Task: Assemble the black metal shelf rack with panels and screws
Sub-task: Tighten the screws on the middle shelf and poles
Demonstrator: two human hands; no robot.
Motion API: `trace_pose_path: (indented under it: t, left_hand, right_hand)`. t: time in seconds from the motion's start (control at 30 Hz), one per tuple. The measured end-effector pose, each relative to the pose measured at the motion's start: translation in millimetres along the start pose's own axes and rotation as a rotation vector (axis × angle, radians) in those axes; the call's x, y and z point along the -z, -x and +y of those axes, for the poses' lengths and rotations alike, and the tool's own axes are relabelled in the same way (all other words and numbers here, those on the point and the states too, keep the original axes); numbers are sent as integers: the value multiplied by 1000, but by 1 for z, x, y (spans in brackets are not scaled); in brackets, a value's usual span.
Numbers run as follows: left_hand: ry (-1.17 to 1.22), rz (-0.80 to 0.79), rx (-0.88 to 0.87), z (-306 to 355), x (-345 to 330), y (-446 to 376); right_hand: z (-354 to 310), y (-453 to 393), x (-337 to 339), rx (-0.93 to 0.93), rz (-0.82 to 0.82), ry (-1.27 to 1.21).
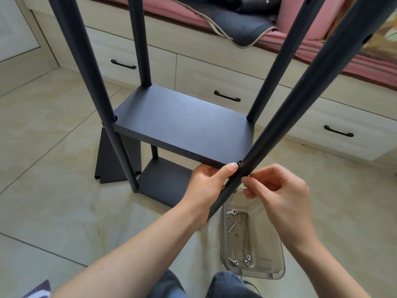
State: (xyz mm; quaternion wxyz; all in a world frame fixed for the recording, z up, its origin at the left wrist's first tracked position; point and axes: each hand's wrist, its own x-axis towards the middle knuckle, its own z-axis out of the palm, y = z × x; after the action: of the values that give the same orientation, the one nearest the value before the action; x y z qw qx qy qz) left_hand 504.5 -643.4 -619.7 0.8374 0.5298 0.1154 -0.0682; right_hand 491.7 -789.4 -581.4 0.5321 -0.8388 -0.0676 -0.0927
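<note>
Rack [182,123] stands on the floor; left hand [206,186] grips its panel's near corner, right hand [277,188] pinches at the post [279,125].

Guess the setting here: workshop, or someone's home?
Most likely a home bedroom: a platform bed with a pink mattress, built-in drawers below it, and a tiled floor where the shelf rack stands.

- Rack [182,123]: black, upright on the floor, four round posts, one panel at mid-height, another at the base.
- Spare panel [109,160]: leans against the rack's left side.
- Screws [247,260]: silver, in a clear tray.
</note>
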Motion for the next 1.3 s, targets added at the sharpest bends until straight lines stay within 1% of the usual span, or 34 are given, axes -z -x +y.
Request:
trace_pose_path:
  t: [0.43, 0.63, 0.73, 0.93, 1.0, 1.13, 1.17, 1.2, 1.3]
  left_hand:
    - [17, -43, -25, 0, 0, 0]
    - [0, -46, -21, -1, 1, 0]
    - [-3, -47, -18, 0, 1, 0]
    - [0, -25, -24, 0, -1, -1]
    - [10, -25, -26, 0, -2, 0]
    - [7, -44, -30, 0, -1, -1]
    - [12, -46, -28, 0, -1, -1]
    - [16, -48, -27, 0, 0, -1]
    - [15, -49, -26, -1, 0, -1]
  right_hand:
    - [1, 4, 0, -94, 4, -160]
    - [4, 7, -2, -95, 43, -187]
    - [4, 8, -3, -53, 55, -134]
    - [7, 11, -5, 172, 78, 177]
    - [8, 11, -5, 120, 80, 138]
    - [6, 8, -7, -198, 59, -272]
    - [6, 7, -7, -220, 57, -296]
    - [6, 7, -6, -203, 55, -272]
    - [4, 7, -5, -77, 44, -88]
